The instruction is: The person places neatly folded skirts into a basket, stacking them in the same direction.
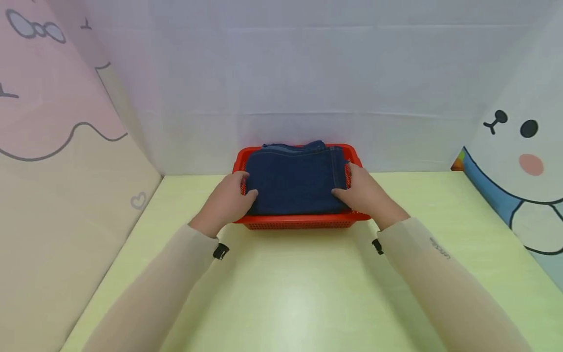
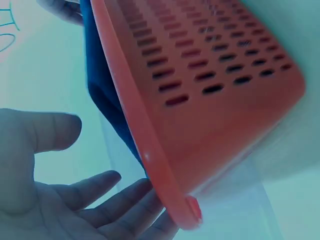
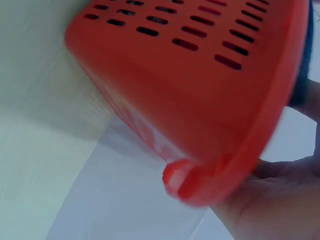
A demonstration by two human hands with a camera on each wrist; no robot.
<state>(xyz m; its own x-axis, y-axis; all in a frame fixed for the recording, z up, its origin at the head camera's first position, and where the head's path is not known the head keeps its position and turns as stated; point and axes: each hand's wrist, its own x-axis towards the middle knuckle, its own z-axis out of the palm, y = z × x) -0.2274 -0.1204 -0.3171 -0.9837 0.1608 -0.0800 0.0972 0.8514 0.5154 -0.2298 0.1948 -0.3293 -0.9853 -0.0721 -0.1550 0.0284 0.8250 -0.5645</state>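
Dark blue folded jeans [image 1: 294, 181] lie in a red plastic basket [image 1: 299, 224] with slotted walls, filling most of it. At the basket's left end is my left hand [image 1: 227, 201], its thumb spread apart from the fingers. In the left wrist view, that thumb [image 2: 55, 131] stands clear of the denim and the fingertips reach the rim [image 2: 145, 150]. My right hand [image 1: 367, 193] is at the right end, thumb over the jeans' edge and fingers along the basket's inner side. The right wrist view hides most of its fingers behind the rim [image 3: 272, 125].
The basket stands on a pale yellow-green table [image 1: 290, 283], close to a white back wall [image 1: 299, 73]. Printed cartoon panels [image 1: 53, 98] flank the table on both sides. Both sleeves [image 1: 435, 274] are cream, with black straps [image 1: 221, 251] at the wrists.
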